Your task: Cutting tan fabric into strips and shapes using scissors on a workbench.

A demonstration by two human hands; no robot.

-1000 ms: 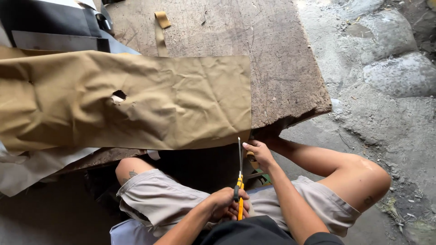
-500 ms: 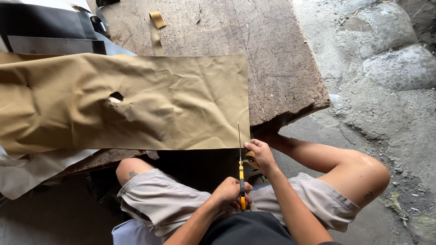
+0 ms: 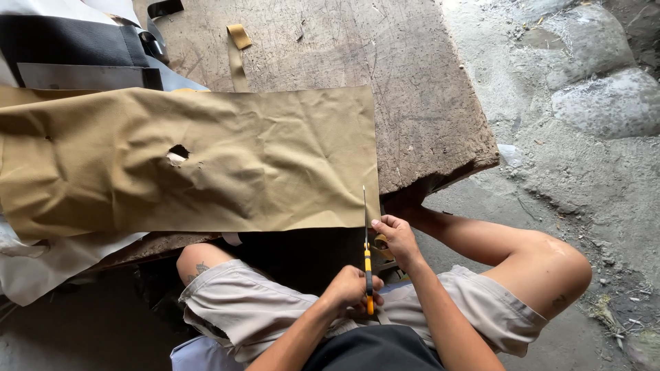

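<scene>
A large tan fabric sheet with a small hole lies on the worn wooden board, its lower edge hanging over the front. My left hand is shut on the yellow and black handle of a long-bladed cutting tool. The blade points up along the fabric's lower right corner. My right hand pinches that corner beside the blade. My bare knees and grey shorts are below.
Black and grey material is piled at the board's back left, white sheeting hangs at the left. A tan strap lies on the board. Rough concrete ground and stones are to the right.
The blade tip has risen a little, up to the fabric's lower right corner. My right hand stayed at that corner.
</scene>
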